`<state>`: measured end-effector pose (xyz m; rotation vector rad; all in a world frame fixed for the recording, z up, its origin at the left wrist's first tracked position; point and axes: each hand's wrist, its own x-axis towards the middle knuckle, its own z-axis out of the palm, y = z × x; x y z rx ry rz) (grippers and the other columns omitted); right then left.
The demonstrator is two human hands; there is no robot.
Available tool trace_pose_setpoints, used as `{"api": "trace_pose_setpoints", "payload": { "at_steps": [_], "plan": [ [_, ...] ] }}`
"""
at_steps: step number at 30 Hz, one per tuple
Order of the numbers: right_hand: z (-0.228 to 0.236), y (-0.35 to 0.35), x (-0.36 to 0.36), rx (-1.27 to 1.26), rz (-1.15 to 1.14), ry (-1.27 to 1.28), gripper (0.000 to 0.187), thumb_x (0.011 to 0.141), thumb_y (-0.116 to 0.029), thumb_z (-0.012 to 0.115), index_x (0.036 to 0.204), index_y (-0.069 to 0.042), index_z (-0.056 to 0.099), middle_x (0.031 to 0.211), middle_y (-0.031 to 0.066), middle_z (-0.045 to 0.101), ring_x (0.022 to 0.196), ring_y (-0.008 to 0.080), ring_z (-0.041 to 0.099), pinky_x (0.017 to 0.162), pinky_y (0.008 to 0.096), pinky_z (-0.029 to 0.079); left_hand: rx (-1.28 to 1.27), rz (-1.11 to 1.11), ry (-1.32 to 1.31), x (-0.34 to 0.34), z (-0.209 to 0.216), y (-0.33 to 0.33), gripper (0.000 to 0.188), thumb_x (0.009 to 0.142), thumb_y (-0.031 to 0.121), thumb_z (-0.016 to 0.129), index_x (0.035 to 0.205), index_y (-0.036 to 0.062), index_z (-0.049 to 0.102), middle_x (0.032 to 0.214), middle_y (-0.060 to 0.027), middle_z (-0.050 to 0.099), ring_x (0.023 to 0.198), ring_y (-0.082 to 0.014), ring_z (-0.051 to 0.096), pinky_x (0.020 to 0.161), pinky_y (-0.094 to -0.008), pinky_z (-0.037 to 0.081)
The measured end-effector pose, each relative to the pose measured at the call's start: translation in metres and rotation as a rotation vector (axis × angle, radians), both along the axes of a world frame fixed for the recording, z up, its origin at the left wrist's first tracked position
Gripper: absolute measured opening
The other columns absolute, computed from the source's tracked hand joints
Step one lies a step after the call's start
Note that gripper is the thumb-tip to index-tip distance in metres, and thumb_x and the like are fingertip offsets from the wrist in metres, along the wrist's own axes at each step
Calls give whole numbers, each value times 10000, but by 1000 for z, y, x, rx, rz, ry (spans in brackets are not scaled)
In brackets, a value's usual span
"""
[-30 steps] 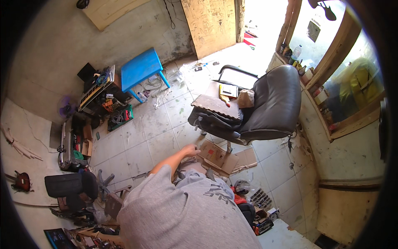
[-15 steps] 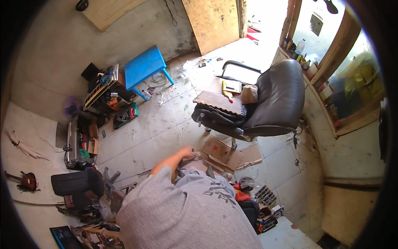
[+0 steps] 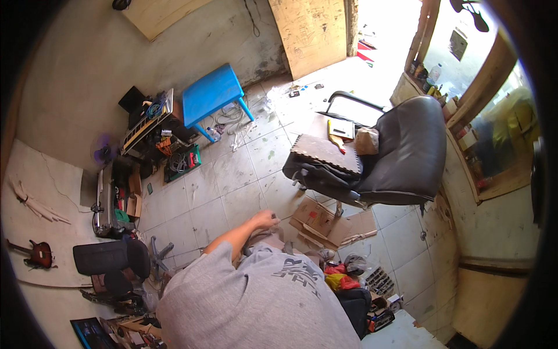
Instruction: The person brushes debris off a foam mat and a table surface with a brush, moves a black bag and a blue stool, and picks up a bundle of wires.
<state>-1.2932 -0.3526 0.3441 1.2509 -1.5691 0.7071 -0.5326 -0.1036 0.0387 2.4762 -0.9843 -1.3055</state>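
My left hand (image 3: 265, 219) is closed, held out past my lap above the tiled floor. Its fingers are curled, and whatever they may hold is too small or hidden to make out. The bare left forearm comes out of the short sleeve of a grey shirt (image 3: 250, 296), which fills the lower middle. My right hand is out of sight. Nearest to the left hand is an opened cardboard box (image 3: 317, 218), lying on the floor to its right. Beyond it stands a black office chair (image 3: 410, 151) with a brown foam mat (image 3: 325, 152) on its seat.
A brush (image 3: 336, 138) lies on the chair's load. A blue table (image 3: 212, 93) stands far left, beside a cluttered rack (image 3: 148, 119) and a green crate (image 3: 189, 163). Bags and parts (image 3: 349, 282) are heaped at lower right. A black chair (image 3: 110, 259) is at left.
The view has turned a little, so the office chair and box sit further right and lower. My left hand stays closed and has shifted slightly relative to my lap.
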Motion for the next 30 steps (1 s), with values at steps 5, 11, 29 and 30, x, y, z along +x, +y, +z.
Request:
{"api": "trace_pose_setpoints", "payload": {
  "at_steps": [5, 11, 29, 30],
  "plan": [
    [-252, 95, 125, 462, 311, -444, 237, 892, -177, 616, 1032, 4, 679, 944, 146, 660, 869, 341, 634, 799, 414, 505, -113, 93, 42, 41, -43, 51, 435, 838, 422, 663, 1023, 28, 690, 978, -199, 697, 930, -351, 659, 824, -413, 508],
    [-304, 225, 430, 1470, 818, -612, 220, 751, -126, 664, 927, 1, 704, 902, 189, 654, 946, 351, 578, 870, 441, 457, -61, 318, 16, 158, -66, 147, 388, 837, 397, 680, 986, 39, 684, 925, -176, 704, 875, -289, 674, 778, -410, 515],
    [-252, 95, 898, 2192, 1163, -1058, 281, 969, -224, 601, 1076, 31, 648, 886, 54, 659, 765, 112, 615, 691, 256, 505, -163, 1214, 403, 301, -82, 309, 339, 917, 358, 638, 995, 28, 624, 835, -56, 676, 618, -125, 622, 535, -273, 486],
    [-251, 92, 928, 2205, 1150, -1078, 282, 969, -224, 602, 1077, 33, 647, 891, 59, 661, 771, 114, 620, 701, 259, 514, -144, 1256, 421, 302, -86, 314, 350, 920, 363, 635, 1010, 25, 622, 836, -51, 669, 623, -122, 616, 537, -272, 483]
  ]
}}
